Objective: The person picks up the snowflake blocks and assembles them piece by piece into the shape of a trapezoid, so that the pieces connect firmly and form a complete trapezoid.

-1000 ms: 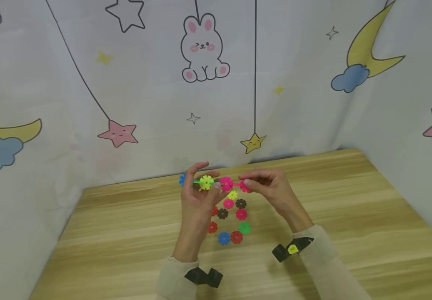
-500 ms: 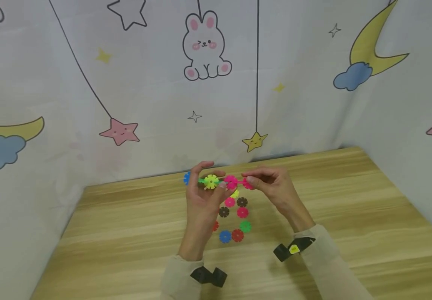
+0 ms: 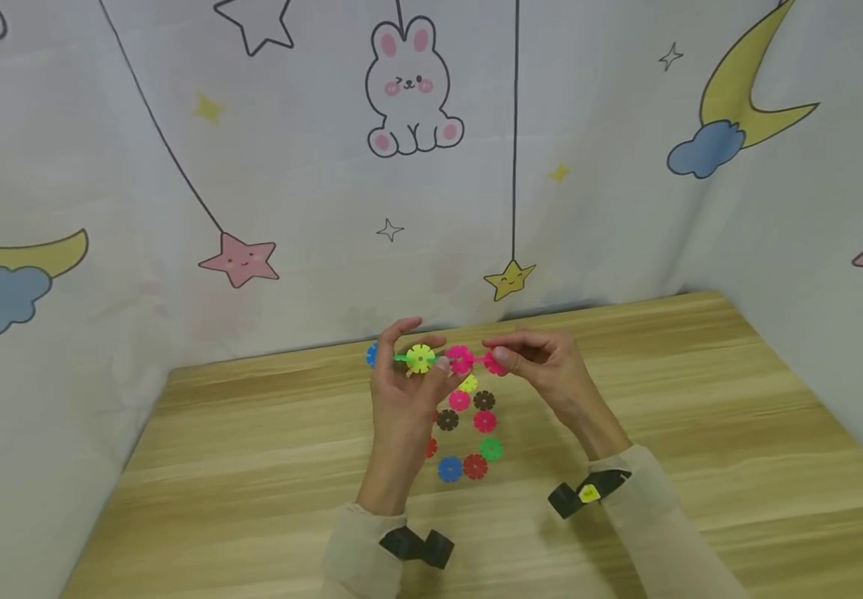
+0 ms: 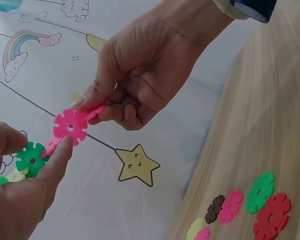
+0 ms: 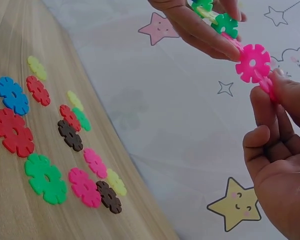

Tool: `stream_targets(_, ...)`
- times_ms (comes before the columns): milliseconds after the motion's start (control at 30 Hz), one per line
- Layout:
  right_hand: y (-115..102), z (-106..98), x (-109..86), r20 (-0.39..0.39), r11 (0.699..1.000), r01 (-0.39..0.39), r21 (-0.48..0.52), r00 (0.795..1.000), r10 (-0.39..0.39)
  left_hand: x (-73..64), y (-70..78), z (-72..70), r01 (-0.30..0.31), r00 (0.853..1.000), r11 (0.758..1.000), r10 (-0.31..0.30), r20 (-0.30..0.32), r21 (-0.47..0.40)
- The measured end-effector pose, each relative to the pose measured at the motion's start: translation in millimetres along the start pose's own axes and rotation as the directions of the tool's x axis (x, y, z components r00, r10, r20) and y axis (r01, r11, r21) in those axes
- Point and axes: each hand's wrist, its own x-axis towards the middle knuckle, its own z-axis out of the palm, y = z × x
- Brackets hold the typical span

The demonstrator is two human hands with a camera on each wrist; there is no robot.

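We are holding a chain of interlocking plastic snowflake discs (image 3: 431,359) above the wooden table (image 3: 663,416), just in front of the cartoon-printed cloth backdrop (image 3: 311,166). Our left hand (image 3: 401,391) is gripping the chain's green and yellow end, one fingertip steadying the pink disc (image 4: 70,126). Our right hand (image 3: 543,366) is pinching another pink disc (image 4: 94,111) against it (slots apparently meeting). Pressing straight, slot into slot, should seat it cleanly. Loose coloured discs (image 3: 468,433) are lying below.

Loose snowflake discs (image 3: 468,433) crowd the desk (image 3: 663,399) beneath both hands; bare wood lies open either side, curtain (image 3: 289,208) blocks behind
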Motion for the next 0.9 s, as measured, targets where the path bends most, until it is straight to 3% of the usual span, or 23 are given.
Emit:
stream_targets(300,9.2,-2.7,2.2,-0.025,0.998,-0.053,-0.022,0.998,0.052,5.2,3.4,-6.3,-0.001,0.993,0.995,-0.011,-0.12,-0.095)
stream_targets(533,33.5,-6.1,0.3,-0.044,0.981,-0.169,-0.094,0.985,0.165,7.7,4.0,-10.8,-0.002,0.988,0.993,-0.017,-0.155,-0.12)
stream_targets(733,59.3,-2.8,-2.9,-0.032,0.941,-0.275,-0.198,0.961,0.274,7.6,3.3,-11.9,0.002,0.983,0.992,-0.025,-0.183,-0.128)
stream_targets(900,70.7,2.0,-6.7,0.004,0.882,-0.272,-0.385,0.955,0.296,7.8,2.9,-11.7,0.004,0.983,0.992,-0.028,-0.183,-0.129)
